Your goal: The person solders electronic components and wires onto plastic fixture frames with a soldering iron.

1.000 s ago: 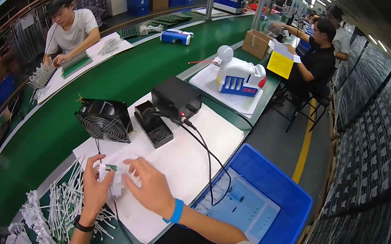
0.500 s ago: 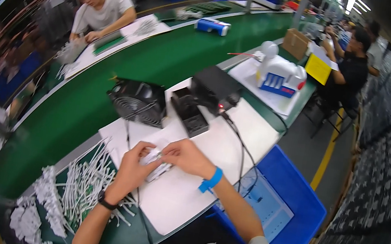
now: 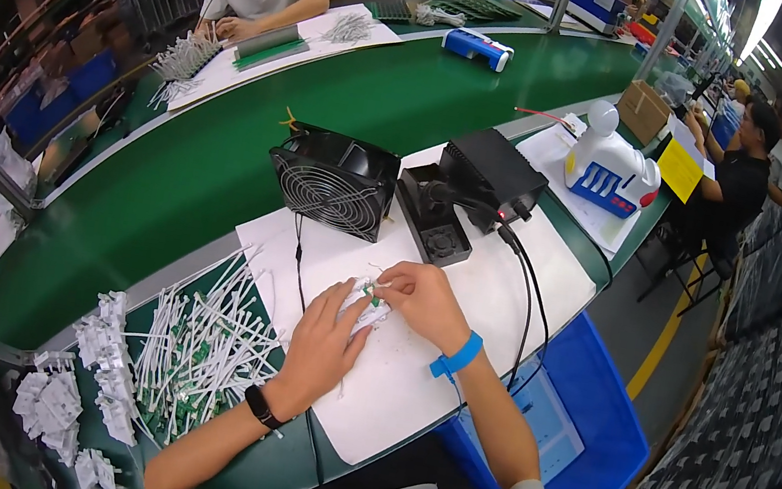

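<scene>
A small white plastic housing (image 3: 368,318) lies on the white sheet before me. My left hand (image 3: 324,344) steadies it, fingers stretched along one side and thumb on the other. My right hand (image 3: 425,302) pinches a small green circuit board (image 3: 375,300) at the housing's upper end; the fingertips partly cover it, and a thin wire end shows above. Left of my left forearm is a heap of white cables with green boards (image 3: 199,347). Beyond it sit several more white plastic housings (image 3: 48,406).
Behind my hands stand a black fan (image 3: 331,185), an open black holder (image 3: 434,226) and a black power box (image 3: 492,174) with cables. A blue bin (image 3: 603,418) is at my right. Farther off are a green conveyor (image 3: 217,188), a white-and-blue bottle (image 3: 614,172) and co-workers.
The view has shifted, with the bench appearing farther right. My left fingers have straightened from a curled grip along the housing, which now lies lower on the sheet; my right hand still pinches at it.
</scene>
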Demonstrator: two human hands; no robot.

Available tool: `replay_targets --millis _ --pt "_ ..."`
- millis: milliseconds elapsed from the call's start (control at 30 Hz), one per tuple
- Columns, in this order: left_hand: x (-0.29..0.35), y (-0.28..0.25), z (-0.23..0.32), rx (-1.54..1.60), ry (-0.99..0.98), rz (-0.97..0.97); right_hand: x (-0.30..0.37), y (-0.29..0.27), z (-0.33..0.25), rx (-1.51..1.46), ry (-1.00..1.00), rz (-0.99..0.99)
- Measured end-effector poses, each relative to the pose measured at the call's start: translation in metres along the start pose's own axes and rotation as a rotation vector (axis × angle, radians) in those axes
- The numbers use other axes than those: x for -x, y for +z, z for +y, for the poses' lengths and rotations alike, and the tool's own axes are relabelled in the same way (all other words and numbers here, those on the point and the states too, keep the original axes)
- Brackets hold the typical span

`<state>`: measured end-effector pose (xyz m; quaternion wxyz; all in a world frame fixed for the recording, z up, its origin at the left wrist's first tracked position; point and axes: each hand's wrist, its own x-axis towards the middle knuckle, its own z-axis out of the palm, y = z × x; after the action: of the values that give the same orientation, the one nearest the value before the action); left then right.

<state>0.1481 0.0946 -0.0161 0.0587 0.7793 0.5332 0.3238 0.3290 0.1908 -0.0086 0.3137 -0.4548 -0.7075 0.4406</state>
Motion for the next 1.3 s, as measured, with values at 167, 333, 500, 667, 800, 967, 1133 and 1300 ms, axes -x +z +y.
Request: replay_targets --millis 167,333,500,667,800,967,1133,1300 --pt "0.0 -0.001 -0.006 0.024 -0.002 0.013 0.012 -0.016 -0.019 0.004 0.043 0.35" --pt "-0.006 0.002 0.002 0.031 0.028 -0.016 -0.007 -0.057 -0.016 -0.174 0.044 0.582" --pt "-0.001 -0.005 0.008 0.07 0.014 -0.034 -0.065 -0.04 -0.006 -0.155 -0.171 0.596" --pt "0.0 -0.002 0.009 0.02 -0.039 -0.036 -0.067 -0.034 0.001 -0.06 -0.178 0.784" --pt "0.0 -0.002 0.009 0.017 -0.051 -0.057 -0.056 -0.035 -0.009 -0.087 -0.165 0.81" --pt "0.001 -0.006 0.006 -0.021 -0.058 -0.054 -0.034 -0.041 -0.025 -0.096 -0.242 0.902" --pt "-0.009 -0.008 0.005 -0.033 -0.006 -0.099 0.013 -0.045 0.007 -0.166 -0.425 0.932" --pt "-0.006 -0.007 -0.009 -0.134 0.001 -0.088 0.014 -0.033 0.014 -0.355 -0.312 0.787"
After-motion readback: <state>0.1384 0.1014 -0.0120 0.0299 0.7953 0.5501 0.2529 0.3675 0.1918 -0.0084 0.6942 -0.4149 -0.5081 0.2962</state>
